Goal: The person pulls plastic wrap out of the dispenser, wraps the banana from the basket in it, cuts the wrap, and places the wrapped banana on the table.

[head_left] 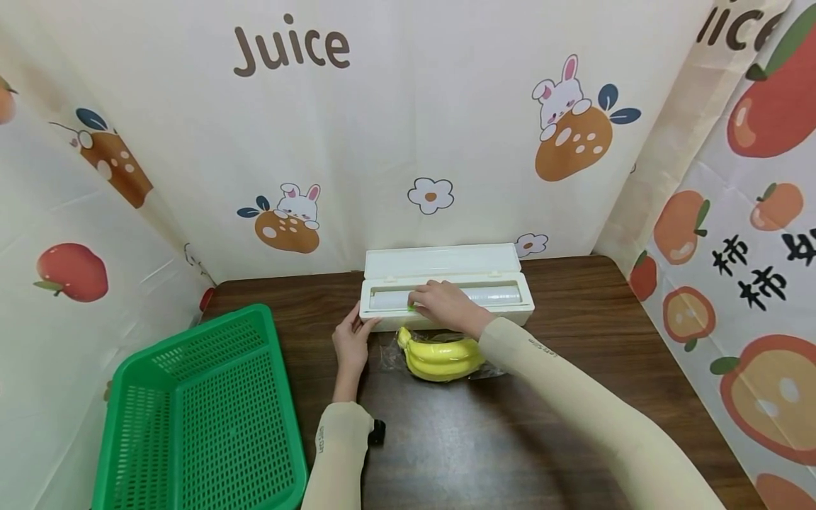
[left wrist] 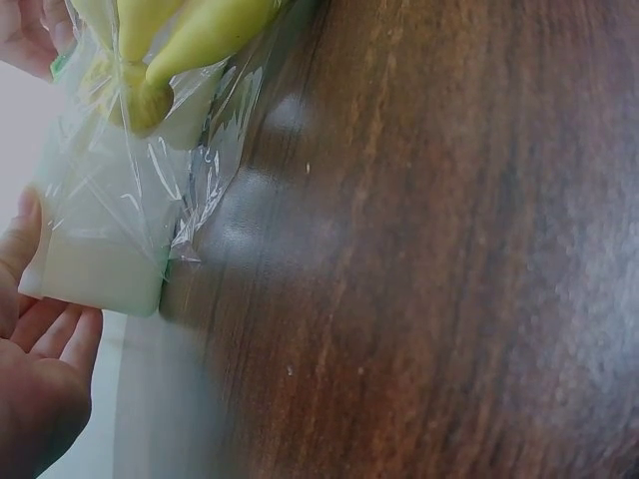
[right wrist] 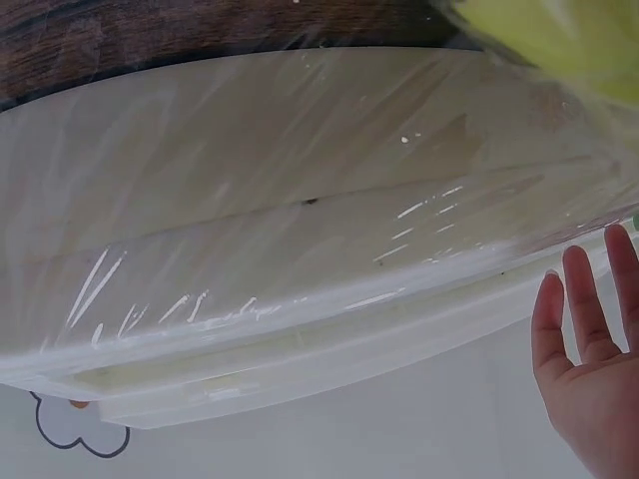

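Observation:
A white cling film dispenser box (head_left: 392, 324) lies lengthwise at the back of the table, its lid (head_left: 441, 262) raised and a pale film roll (head_left: 494, 294) inside. My left hand (head_left: 350, 347) grips the box's left end, thumb on one face and fingers on another. Over the box's middle, my right hand (head_left: 446, 304) pinches a small green slide cutter (head_left: 411, 308), mostly hidden under the fingertips. A bunch of yellow bananas (head_left: 443, 359) lies just in front of the box. Clear cling film (left wrist: 215, 180) covers the bananas and stretches up over the box's front.
To the left stands a green plastic basket (head_left: 232, 432) with perforated walls. The dark wooden table (head_left: 440, 453) extends in front of the bananas. A white printed curtain (head_left: 382, 142) hangs close behind the box.

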Demonstrator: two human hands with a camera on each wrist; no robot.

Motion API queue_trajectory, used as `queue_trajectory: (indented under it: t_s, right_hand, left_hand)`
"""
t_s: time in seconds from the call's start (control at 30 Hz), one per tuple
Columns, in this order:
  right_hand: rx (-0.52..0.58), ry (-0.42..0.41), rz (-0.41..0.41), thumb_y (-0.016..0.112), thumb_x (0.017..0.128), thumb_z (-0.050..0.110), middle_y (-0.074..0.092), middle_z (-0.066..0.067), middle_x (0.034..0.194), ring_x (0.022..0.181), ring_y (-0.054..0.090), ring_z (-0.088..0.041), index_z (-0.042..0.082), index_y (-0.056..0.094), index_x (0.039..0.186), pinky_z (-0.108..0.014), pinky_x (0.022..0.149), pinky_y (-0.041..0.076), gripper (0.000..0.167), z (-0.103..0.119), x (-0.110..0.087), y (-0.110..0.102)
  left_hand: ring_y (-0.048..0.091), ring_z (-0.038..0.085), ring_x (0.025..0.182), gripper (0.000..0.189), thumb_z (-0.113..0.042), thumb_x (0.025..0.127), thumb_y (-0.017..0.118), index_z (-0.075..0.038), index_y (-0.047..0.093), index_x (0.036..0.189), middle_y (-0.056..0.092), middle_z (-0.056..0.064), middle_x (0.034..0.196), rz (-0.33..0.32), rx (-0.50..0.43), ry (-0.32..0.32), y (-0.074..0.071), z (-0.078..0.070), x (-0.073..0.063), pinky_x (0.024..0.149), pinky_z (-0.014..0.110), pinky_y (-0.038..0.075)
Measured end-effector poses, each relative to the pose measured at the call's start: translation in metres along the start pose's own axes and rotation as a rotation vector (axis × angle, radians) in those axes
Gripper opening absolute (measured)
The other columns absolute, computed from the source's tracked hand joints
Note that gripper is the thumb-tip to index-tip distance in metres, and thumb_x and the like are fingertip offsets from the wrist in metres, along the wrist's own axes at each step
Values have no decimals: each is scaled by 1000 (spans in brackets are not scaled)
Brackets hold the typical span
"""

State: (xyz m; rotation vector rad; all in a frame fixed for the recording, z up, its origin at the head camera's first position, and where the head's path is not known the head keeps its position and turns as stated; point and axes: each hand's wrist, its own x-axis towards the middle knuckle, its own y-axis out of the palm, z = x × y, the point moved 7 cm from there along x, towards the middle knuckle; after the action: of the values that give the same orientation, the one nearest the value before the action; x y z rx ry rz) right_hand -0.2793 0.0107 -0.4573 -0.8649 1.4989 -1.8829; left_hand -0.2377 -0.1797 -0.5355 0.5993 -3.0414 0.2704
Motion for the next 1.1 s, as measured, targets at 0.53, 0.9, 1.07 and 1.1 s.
queue_trajectory:
  t_s: [0.53,0.9,1.07,1.1]
  right_hand:
    - [-43,-39,51,70,103,19,77,-1,122,109,69,-25,20,78,121,-45,90,59,20,-1,2,-3]
    - [-67,-32,38,69,104,20,77,-1,123,108,70,-25,21,78,121,-45,89,60,19,-5,-3,-3]
    - [-58,-28,33,69,104,20,77,-1,122,107,70,-25,21,78,120,-44,87,60,19,-6,-5,-5]
    - [-58,-27,33,69,104,20,77,-1,122,107,70,-25,21,78,120,-44,87,60,19,-6,-6,-5]
  left_hand:
    - [62,37,132,60,-1,89,83,4,60,144,61,27,143,3,-68,-32,1,3,0,95,22,57]
    - [60,40,133,59,1,90,81,6,59,144,59,29,143,2,-81,-28,2,1,0,98,24,56]
    - [61,37,133,59,0,90,81,4,58,145,60,27,144,6,-72,-33,1,2,0,98,25,56]
    - [61,37,133,59,0,90,81,4,58,145,60,27,144,6,-70,-32,1,2,0,98,25,56]
